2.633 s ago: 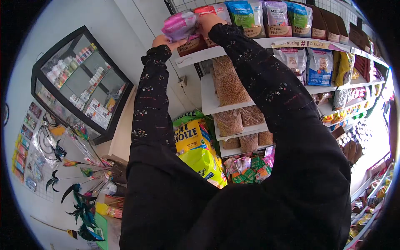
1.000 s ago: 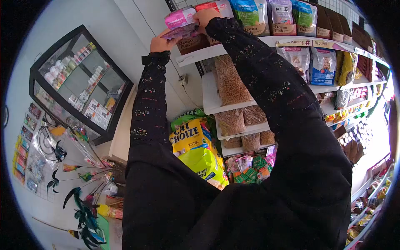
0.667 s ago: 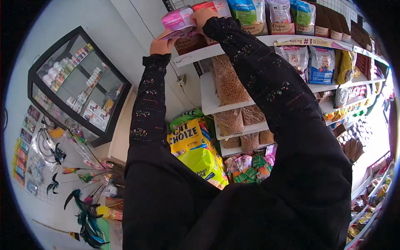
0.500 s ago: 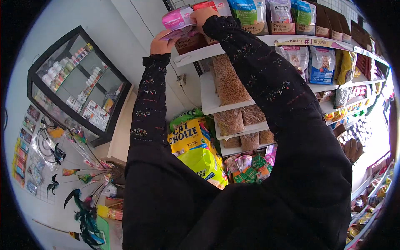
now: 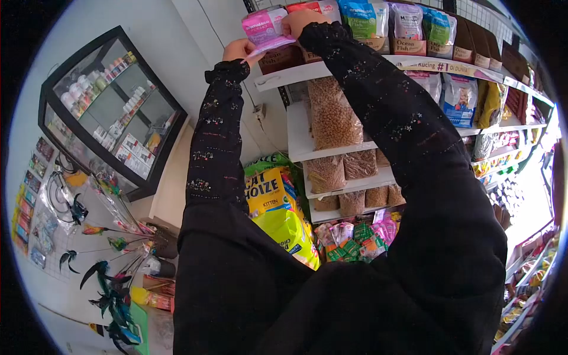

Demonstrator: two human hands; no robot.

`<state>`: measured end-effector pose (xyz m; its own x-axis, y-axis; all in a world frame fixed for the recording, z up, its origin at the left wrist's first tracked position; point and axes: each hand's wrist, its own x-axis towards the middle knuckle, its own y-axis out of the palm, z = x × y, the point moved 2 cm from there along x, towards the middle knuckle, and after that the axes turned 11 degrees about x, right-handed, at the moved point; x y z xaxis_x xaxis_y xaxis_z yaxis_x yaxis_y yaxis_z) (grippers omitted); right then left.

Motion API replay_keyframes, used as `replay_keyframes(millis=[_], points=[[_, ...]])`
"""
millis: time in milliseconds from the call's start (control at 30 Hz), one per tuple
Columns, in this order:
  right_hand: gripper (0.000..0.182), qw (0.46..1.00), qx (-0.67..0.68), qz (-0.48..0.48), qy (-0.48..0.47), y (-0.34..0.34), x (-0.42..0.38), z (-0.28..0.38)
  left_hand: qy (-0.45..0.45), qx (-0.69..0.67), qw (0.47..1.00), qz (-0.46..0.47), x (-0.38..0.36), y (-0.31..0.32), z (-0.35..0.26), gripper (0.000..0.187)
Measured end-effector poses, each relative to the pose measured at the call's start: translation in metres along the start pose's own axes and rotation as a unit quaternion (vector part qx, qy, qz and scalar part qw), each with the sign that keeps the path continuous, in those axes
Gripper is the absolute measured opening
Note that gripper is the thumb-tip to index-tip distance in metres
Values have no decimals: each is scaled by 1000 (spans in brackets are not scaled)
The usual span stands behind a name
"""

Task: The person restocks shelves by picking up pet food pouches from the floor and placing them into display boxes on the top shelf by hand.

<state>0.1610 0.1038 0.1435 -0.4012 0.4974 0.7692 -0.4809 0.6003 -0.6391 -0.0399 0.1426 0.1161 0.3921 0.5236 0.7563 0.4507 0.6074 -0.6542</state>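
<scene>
Both my arms reach up to the left end of the top shelf [image 5: 278, 77]. A pink pet food pouch [image 5: 264, 26] is held between my hands, above a brown display box [image 5: 280, 60] marked Ocean Fish. My left hand [image 5: 241, 51] pinches the pouch's lower left edge. At its upper right edge is my right hand [image 5: 300, 23], closed on it, with the fingertips partly hidden. Behind my right hand stands a red pouch [image 5: 322, 8]. Farther right in the row are a blue and green pouch [image 5: 365, 22] and a purple-white pouch [image 5: 407, 22].
Clear bags of brown kibble [image 5: 334, 115] fill the lower shelves. Large Cat Choize sacks [image 5: 265, 192] stand on the floor below. To the left are a black-framed glass cabinet [image 5: 112, 112] and feather toys [image 5: 109, 296]. More stocked shelves curve away at right.
The pouch's lower part now tilts out flatter toward me, and my left hand has shifted slightly along its bottom edge. The whole view has shifted a little.
</scene>
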Motion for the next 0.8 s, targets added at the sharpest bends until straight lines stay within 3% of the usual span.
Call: replay_keyframes(millis=[100, 367, 467, 633, 733, 800], points=[[18, 992, -67, -37, 97, -10, -15, 22, -30, 28, 998, 42, -9, -16, -22, 35], [23, 982, -73, -24, 170, -10, -19, 31, -15, 47, 998, 32, -3, -17, -25, 40], [23, 983, -73, -40, 164, 1, -13, 24, -48, 95, 992, 61, -10, -32, -49, 43], [25, 984, -70, -32, 157, 3, -13, 23, -16, 99, 992, 71, 3, -9, -15, 46], [25, 983, -64, -34, 168, 0, -14, 25, -74, 49, 994, 57, 2, -8, -14, 51], [26, 983, -60, -34, 172, -3, -12, 26, -67, 38, 995, 59, 4, -8, -14, 50]])
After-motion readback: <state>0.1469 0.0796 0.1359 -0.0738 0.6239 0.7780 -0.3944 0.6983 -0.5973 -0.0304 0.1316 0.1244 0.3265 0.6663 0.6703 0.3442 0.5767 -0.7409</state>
